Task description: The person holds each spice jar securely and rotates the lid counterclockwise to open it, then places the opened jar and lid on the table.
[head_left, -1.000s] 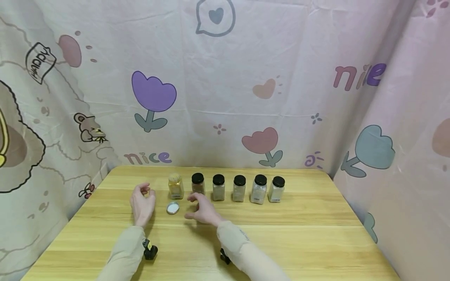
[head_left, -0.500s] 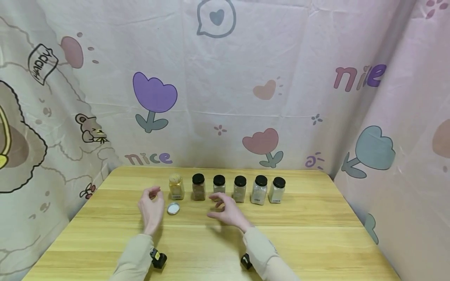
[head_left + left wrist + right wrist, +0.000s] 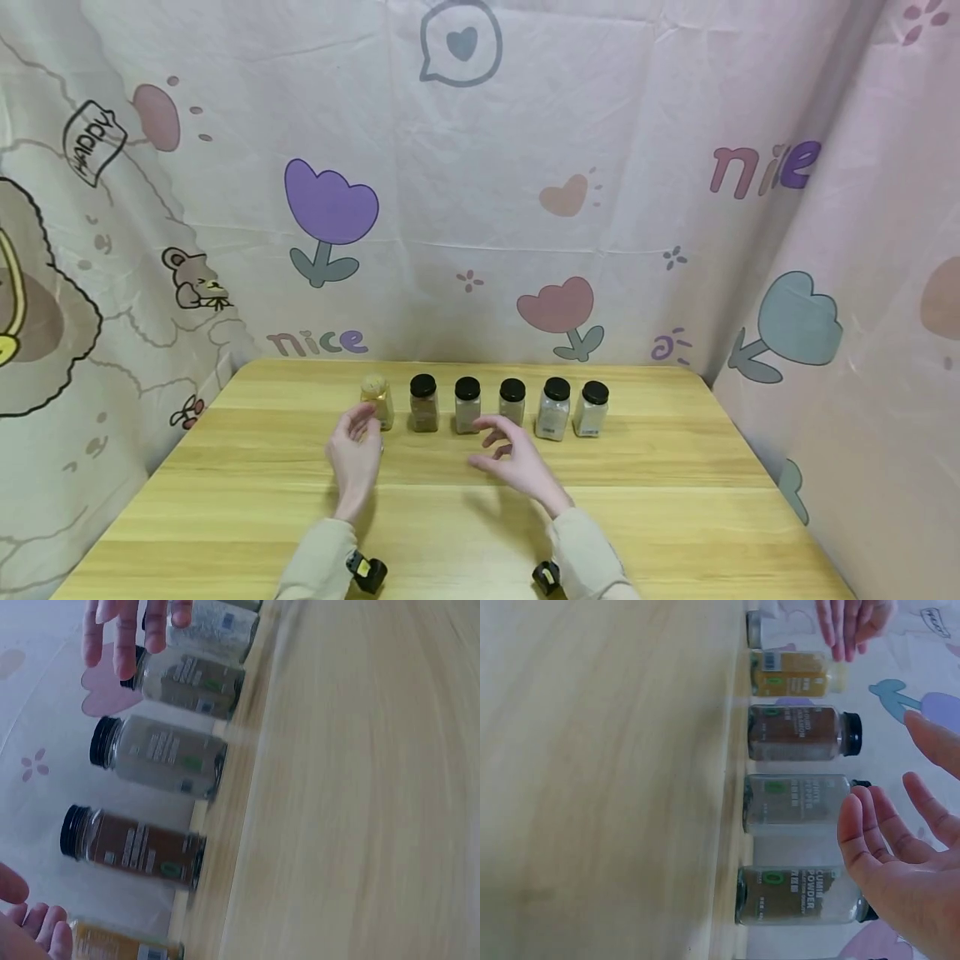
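Note:
My left hand point(image 3: 356, 457) hovers over the table just in front of a yellow spice jar point(image 3: 383, 410). Its fingers are loosely bent, with nothing in them. That jar has no black cap. Its loose round lid point(image 3: 754, 630) lies in front, almost wholly hidden by the left hand in the head view. My right hand point(image 3: 519, 468) floats before the cumin powder jar point(image 3: 802, 895), thumb and fingers spread apart and holding nothing. To the left of the cumin stand a grey-white pepper jar point(image 3: 467, 414) and a brown spice jar point(image 3: 423, 412), both black-capped.
Two more black-capped jars, one with pale crystals point(image 3: 552, 419) and one with white contents point(image 3: 591, 418), finish the row at the right. Behind the wooden table point(image 3: 675, 500) hangs a printed curtain point(image 3: 465, 208). Each wrist carries a small black camera point(image 3: 367, 573).
Both hands have moved to the right. The left now covers most of the loose lid; the right has passed from the brown jar to the cumin jar. The jars have stayed put.

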A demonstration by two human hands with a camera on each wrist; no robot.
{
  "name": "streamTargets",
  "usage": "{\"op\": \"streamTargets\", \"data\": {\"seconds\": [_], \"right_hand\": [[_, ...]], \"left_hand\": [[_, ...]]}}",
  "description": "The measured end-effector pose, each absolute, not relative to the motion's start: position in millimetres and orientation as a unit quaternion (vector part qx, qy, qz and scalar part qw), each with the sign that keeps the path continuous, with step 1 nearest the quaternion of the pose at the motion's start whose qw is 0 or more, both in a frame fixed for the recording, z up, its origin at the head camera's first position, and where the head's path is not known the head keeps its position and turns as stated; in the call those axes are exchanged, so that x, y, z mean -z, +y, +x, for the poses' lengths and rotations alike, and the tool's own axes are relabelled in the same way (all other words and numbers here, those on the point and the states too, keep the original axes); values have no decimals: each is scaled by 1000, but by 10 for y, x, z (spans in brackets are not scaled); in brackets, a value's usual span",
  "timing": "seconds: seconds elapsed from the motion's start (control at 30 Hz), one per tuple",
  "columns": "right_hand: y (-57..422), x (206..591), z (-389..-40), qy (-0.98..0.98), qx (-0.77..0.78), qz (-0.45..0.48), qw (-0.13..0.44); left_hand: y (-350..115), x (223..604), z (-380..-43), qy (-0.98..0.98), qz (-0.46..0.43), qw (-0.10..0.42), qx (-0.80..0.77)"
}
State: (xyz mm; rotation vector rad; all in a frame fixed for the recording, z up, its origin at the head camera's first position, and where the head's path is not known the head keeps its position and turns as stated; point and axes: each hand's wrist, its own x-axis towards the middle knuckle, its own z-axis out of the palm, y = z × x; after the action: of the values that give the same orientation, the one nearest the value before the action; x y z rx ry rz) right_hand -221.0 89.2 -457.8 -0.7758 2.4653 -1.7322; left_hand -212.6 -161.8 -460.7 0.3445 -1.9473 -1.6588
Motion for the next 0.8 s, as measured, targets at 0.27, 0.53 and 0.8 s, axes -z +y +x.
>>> {"op": "streamTargets", "data": {"seconds": [0.27, 0.53, 0.8], "right_hand": [[1001, 4569, -2135, 781, 580, -232, -7], [1095, 4578, -2096, 771, 593, -229, -23], [1127, 4547, -2093, 768, 599, -227, -22]], "left_hand": [[-1364, 4638, -2235, -709, 73, 188, 676], [-1257, 4750, -2454, -703, 45, 145, 695], [-1295, 4854, -2670, -725, 10, 139, 675]]}}
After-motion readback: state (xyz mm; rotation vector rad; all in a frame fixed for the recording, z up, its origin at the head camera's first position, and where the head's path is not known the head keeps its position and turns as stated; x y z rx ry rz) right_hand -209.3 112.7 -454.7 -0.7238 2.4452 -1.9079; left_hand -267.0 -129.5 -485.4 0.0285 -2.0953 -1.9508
